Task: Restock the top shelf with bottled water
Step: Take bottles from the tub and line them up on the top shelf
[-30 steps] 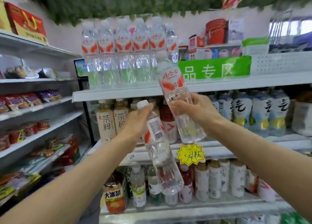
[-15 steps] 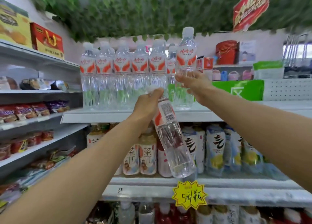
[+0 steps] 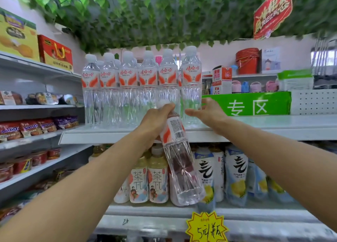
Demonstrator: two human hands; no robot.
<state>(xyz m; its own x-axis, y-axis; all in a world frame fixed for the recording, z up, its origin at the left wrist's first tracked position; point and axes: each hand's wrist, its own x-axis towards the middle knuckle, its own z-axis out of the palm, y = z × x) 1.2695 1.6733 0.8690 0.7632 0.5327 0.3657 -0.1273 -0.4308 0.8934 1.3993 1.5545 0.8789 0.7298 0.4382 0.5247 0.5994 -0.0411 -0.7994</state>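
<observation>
**Bottles crowded at the shelf lip, one more hanging by its neck**

Bottles of water (image 3: 138,88) stand in a tight row along the front of the top shelf (image 3: 255,130). Just right of centre, the left hand (image 3: 155,121) grips a spare water bottle (image 3: 179,156) near the cap, its body hanging tilted below the shelf edge; a loose grip there could let it swing or slip. Further right, the right hand (image 3: 206,112), fingers partly spread, touches the end bottle (image 3: 191,84) low down. A sideways push there could rock it against its neighbours and send the row off the lip.
</observation>
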